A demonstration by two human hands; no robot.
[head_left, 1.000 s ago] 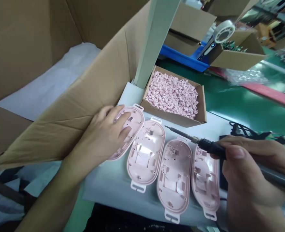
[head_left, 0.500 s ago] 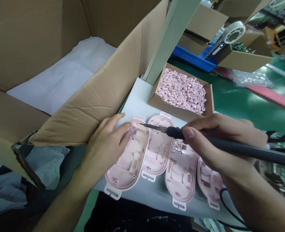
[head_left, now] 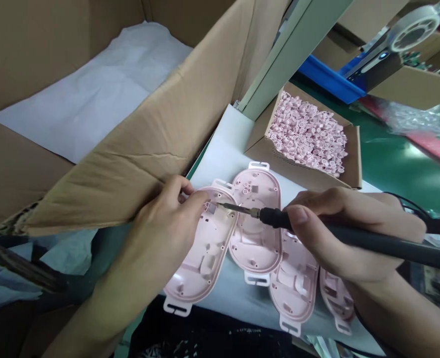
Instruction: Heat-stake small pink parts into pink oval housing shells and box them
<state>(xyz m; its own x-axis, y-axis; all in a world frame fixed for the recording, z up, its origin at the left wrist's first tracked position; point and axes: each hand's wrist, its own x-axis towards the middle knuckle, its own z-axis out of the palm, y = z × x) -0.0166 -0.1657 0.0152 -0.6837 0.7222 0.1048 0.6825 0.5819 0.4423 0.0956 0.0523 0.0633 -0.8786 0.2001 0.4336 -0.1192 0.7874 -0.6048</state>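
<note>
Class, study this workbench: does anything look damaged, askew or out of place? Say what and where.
The large cardboard box's flap is creased, and its lower-left corner is torn and frayed. The four pink shells lie in an orderly row; nothing is spilled.

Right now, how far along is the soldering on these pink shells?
Done: four pink shells lie in a row on the white sheet. In hand: the left hand steadies the leftmost shell while the right hand holds the soldering iron, tip at that shell's top end. Left: apparently the other three shells, which the iron is not touching; whether they are already finished cannot be told.
</note>
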